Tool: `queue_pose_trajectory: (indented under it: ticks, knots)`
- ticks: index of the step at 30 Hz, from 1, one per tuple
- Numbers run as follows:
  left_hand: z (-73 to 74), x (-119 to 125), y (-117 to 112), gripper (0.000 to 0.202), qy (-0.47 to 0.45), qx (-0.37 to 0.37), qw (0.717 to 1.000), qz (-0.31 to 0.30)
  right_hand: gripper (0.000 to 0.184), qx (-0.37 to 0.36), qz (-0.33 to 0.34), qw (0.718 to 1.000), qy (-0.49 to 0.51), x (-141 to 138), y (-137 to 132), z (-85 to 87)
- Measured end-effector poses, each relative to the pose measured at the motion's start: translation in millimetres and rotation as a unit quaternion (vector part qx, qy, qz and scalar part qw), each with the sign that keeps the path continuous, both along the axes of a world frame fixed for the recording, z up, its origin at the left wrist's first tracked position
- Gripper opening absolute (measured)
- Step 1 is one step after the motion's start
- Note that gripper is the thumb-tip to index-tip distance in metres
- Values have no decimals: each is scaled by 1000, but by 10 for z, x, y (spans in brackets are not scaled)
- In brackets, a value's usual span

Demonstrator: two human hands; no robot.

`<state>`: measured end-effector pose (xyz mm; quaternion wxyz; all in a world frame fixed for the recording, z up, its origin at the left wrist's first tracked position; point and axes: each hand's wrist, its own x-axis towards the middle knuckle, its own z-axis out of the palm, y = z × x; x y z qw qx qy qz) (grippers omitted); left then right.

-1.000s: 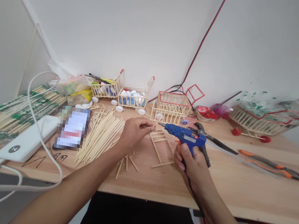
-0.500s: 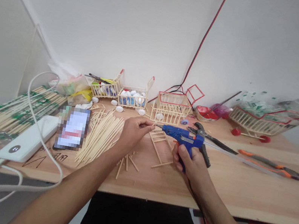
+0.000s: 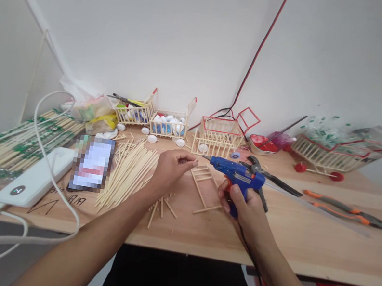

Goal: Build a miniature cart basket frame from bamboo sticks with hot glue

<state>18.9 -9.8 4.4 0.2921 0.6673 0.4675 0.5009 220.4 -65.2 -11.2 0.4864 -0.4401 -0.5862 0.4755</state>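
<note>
My right hand (image 3: 248, 208) grips a blue hot glue gun (image 3: 233, 171) by its handle, nozzle pointing left. A clear glue stick (image 3: 315, 210) juts out of the gun's back. Between the pinched fingertips of my left hand (image 3: 172, 169) is the end of a short wooden stick (image 3: 197, 159), mostly hidden. The nozzle sits just right of that stick's tip. Below the nozzle, a ladder-like frame of sticks (image 3: 207, 210) lies flat on the table. Left of it, under my left wrist, are several short cut sticks (image 3: 162, 208) and a pile of longer ones (image 3: 131, 167).
Stick-built carts (image 3: 167, 130) line the wall, one with a red rim (image 3: 224, 132). At right lie black-handled pliers (image 3: 280, 181) and orange-grey pliers (image 3: 348, 208), near a bowl of red paint (image 3: 262, 146). A phone (image 3: 92, 165), power bank (image 3: 37, 176) and white cable (image 3: 56, 179) occupy the left.
The glue gun has drawn back slightly to the right, so its nozzle is now a little apart from my left fingertips. My left hand stays nearly still.
</note>
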Motion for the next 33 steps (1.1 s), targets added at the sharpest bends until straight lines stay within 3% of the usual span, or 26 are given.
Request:
queue_pose_trajectory:
  ticks: [7,10,13,17,22,27,30,33]
  knots:
    - [39,-11,-22,11,-39,0,999,6,35,55,-99,975,-189,69,-19,-25]
    - [41,-13,-22,13,-65,10,998,14,29,104,-114,943,-296,132,-51,10]
    - [62,-14,-33,13,-88,29,996,20,22,167,-72,902,-391,231,-82,52]
    - [110,-32,-39,11,-113,74,991,27,26,224,-77,852,-468,463,-76,59]
    - [125,-88,-2,8,-118,143,981,58,29,218,-205,778,-552,1048,47,65]
    - [135,-94,-7,10,-101,136,982,80,34,116,-299,703,-634,1865,83,45]
    - [140,-73,-25,8,-92,118,986,71,39,53,-313,685,-656,2283,29,-9]
    - [136,-47,-38,8,-81,100,991,47,44,30,-300,703,-644,2555,-12,-36]
